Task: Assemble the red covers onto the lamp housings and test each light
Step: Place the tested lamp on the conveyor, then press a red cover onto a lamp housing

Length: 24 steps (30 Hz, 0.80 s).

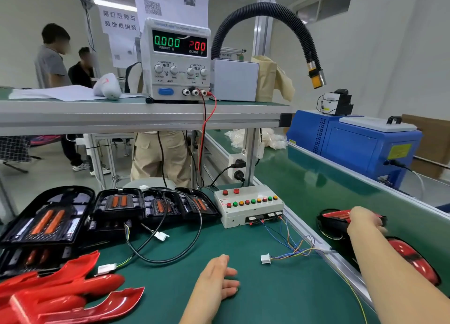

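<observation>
On the green mat nearest the person, down and far to the left of the test box (248, 206), a loose pile of red covers (73, 289) lies with its long axes running left to right. The tip of the nearest one points toward the left hand (216, 278). That hand rests on the mat in front of the box, fingers relaxed and lightly bent, holding nothing. Just to its right, between it and the box, lies the white connector (265, 259) of the test lead, its thin coloured wires running back to the box's front.

Left of the box stands a row of black lamp housings (117, 206), open faces up with orange strips showing, their black cables looping forward over the mat. Right of the box, across the aluminium rail on the conveyor belt (304, 177), the right hand (365, 222) is reached out with its fingers bent over an assembled lamp (336, 217), grasping it. A second covered lamp (414, 260) lies nearer, partly under the forearm. Above and behind the box, the power supply (175, 58) on the shelf reads zero current.

The held lamp looks finished, so the next cycle probably starts on the other side. Covers and housings all lie left of the box, far closer to the free left hand, while the right would have to come back across the rail.
</observation>
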Available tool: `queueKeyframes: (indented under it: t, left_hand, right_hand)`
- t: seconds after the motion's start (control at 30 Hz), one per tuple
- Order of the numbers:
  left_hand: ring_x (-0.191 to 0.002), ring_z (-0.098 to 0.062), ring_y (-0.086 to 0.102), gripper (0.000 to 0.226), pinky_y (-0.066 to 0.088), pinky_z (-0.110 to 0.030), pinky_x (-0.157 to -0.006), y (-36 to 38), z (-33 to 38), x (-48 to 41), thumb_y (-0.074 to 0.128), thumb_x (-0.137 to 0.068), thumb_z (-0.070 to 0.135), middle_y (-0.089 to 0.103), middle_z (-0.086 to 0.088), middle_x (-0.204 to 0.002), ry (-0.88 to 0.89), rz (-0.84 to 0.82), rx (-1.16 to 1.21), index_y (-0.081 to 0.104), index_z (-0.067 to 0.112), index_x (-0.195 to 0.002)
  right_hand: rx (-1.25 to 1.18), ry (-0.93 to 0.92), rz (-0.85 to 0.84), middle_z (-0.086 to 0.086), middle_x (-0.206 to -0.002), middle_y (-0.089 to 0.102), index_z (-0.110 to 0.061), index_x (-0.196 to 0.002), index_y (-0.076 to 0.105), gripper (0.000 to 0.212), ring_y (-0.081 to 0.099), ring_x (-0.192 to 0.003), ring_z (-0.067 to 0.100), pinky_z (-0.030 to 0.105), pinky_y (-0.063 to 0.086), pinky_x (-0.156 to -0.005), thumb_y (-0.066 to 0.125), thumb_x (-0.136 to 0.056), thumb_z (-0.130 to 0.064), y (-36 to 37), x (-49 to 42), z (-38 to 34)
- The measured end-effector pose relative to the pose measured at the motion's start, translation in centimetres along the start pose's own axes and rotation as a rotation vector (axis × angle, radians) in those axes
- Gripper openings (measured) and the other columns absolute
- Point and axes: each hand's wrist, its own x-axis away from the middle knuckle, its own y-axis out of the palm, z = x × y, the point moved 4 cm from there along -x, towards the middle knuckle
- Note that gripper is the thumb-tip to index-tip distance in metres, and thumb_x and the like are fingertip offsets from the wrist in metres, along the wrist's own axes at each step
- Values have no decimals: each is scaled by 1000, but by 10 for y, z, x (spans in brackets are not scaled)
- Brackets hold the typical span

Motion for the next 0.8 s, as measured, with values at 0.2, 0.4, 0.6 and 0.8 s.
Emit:
queueKeyframes:
  t: [0.2,0.4,0.6,0.8]
  left_hand:
    - [-77,-21,66,21,56,-29,-75,2,4,4,40,-102,30,62,-8,-99,-15,-13,-53,55,17,-104]
    - [-77,-18,62,28,52,-30,-79,2,17,16,39,-99,37,59,-2,-99,-6,-121,-411,55,14,-103]
    - [-108,-27,54,27,42,-34,-92,-83,101,17,46,-97,37,59,-7,-114,311,426,-886,61,18,-111]
    - [-135,-37,26,51,24,-50,-108,-246,162,36,52,-95,33,38,-22,-144,272,1205,-984,46,1,-134]
  right_hand:
    - [248,-620,115,17,-152,33,-3,-145,36,53,24,-142,32,44,20,-117,51,-94,-8,28,71,-32]
    - [585,-879,-668,-8,-105,67,-21,-112,69,23,59,-98,12,27,42,-79,53,-95,-22,126,200,25]
    - [1017,-825,-1028,6,-118,67,-11,-113,65,30,60,-111,22,36,48,-97,57,-90,-29,187,279,77]
    - [1068,-883,-948,7,-115,67,-12,-113,65,31,62,-106,23,39,51,-92,51,-93,-32,194,289,82]
